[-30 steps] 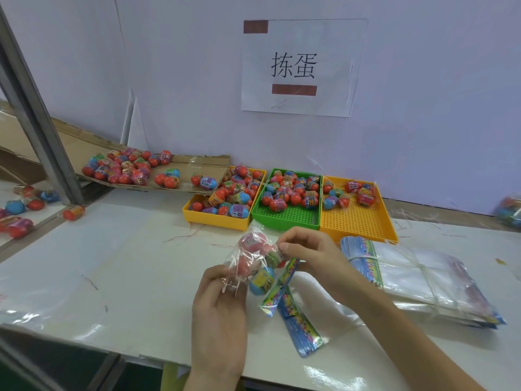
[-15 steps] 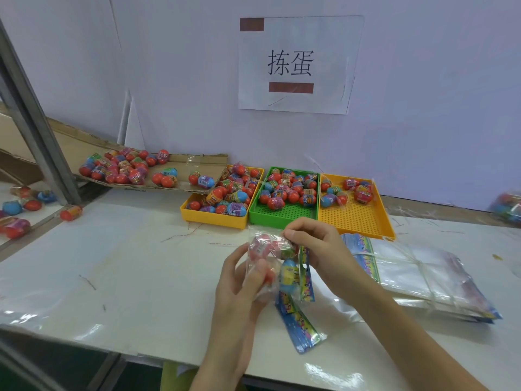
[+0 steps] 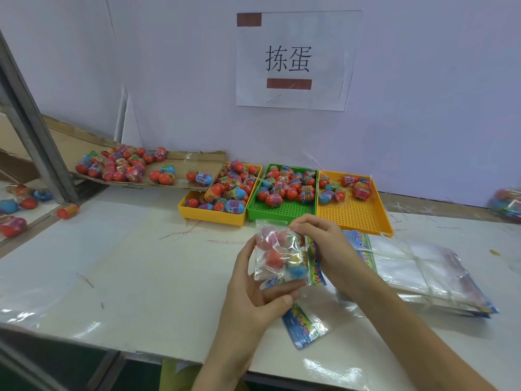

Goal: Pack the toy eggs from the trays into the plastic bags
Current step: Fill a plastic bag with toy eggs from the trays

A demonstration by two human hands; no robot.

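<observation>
a white worktop [image 3: 127, 263] seen from above by the person working at it, with a pale wall behind. at the far left, a grey metal post [image 3: 31, 125] leans across the view, and a few loose toy eggs lie beyond it. next along, a sloping sheet of cardboard [image 3: 194, 162] carries a heap of red, blue and purple toy eggs [image 3: 118, 165] down toward the trays. three shallow trays stand touching in a row against the wall: a yellow tray [image 3: 208, 215] heaped with eggs, a green tray [image 3: 282, 211] with eggs at its back half, and an orange tray [image 3: 355, 218] with a handful of eggs at its far end. above them a paper sign [image 3: 293, 60] with two chinese characters is taped to the wall.

in front of the trays, the left hand [image 3: 253, 300] is raised off the worktop, its thumb and fingers curled round the lower part of a small clear plastic bag [image 3: 279, 255] that contains several red eggs and a blue one. the right hand [image 3: 327, 246] pinches the top corner of the same bag, beside its colourful printed strip. below the hands, another flat bag with a printed header [image 3: 304, 325] lies on the worktop. to the right, a bundled stack of empty bags [image 3: 423, 275] rests on the worktop just in front of the orange tray. at the far right edge a blurred filled bag [image 3: 507, 204] can be seen.
</observation>
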